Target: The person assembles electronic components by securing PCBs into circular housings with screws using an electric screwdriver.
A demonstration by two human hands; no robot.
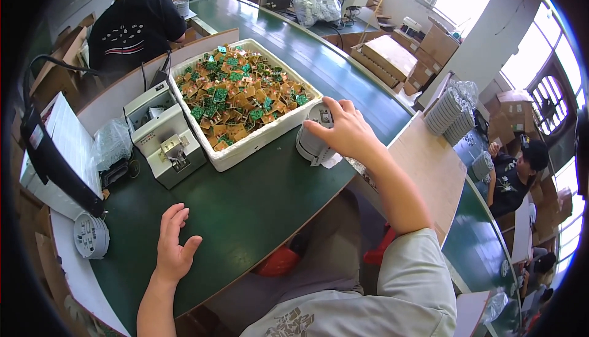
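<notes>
While the left hand (173,246) lies open and flat on the green table (257,202) at lower left, the right hand (343,130) grips the top of one stack of white round housings (311,144) at centre right, upright, just beside the single white tray (245,150) of green circuit boards (236,95).

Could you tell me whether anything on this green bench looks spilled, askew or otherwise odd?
Nothing stands out. The small circuit boards stay heaped inside the white tray. The right hand rests on a stack of round white parts, and the left hand lies open on the green bench.
</notes>
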